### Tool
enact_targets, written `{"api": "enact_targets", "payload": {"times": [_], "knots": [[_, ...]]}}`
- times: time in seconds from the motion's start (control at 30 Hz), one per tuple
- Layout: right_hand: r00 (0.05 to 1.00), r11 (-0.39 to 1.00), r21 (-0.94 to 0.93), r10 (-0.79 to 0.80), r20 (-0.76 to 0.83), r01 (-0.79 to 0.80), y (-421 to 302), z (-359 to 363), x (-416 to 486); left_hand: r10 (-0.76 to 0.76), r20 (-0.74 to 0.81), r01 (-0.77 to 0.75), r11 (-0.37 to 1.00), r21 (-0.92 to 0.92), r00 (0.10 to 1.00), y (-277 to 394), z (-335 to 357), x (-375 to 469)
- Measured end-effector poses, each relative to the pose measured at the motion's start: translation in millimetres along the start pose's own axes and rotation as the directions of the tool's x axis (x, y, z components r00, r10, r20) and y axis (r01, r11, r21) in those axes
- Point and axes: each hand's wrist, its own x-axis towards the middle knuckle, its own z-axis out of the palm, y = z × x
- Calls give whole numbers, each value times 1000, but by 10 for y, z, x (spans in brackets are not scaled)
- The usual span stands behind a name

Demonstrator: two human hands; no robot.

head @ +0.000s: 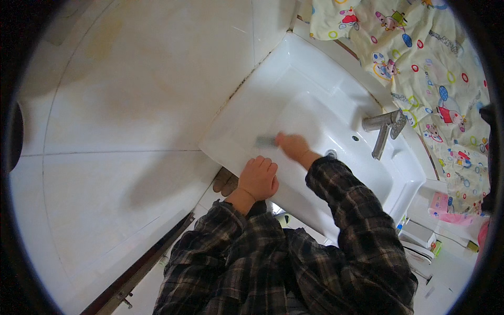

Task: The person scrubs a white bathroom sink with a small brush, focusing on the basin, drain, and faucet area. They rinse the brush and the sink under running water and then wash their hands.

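A white ceramic washbasin (271,90) lies before me. My right hand (293,146) is over the left part of its bowl, gripping a small greyish-blue object (266,141). Motion blur leaves that object's kind unclear; it may be a brush or a cloth. Resting at the basin's front rim is my left hand (258,178), its fingers curled together and nothing visible in them. Beyond my right wrist, the round drain (331,152) is partly covered by the sleeve. A metal single-lever faucet (382,128) stands at the back of the basin.
Pale wall tiles (130,98) border the basin on the left. Behind the faucet hangs a cartoon-print curtain (425,75). A pink package (447,208) is at the right, above a white toilet (417,248). A dark door-frame edge (145,260) runs along the lower left.
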Motion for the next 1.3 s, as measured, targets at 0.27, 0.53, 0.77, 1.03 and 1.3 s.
{"api": "enact_targets", "payload": {"times": [0.27,0.53,0.77,1.03,1.3], "knots": [[995,988,-138,-60,81,71,-159,-309,199,18,9,-18,1000,12,1000,-3,-35,15],[816,829,206,554,-166,-520,137,-824,355,-6,65,3,999,45,998,0,-44,31],[867,879,1,471,-162,-477,-16,-520,346,22,41,-25,998,60,999,1,-8,25],[501,511,108,859,-110,-853,934,-722,-1019,21,48,-24,997,68,999,-1,21,33],[690,672,-351,718,91,-653,1024,-592,-3009,38,88,-49,990,129,995,-17,62,27]]}}
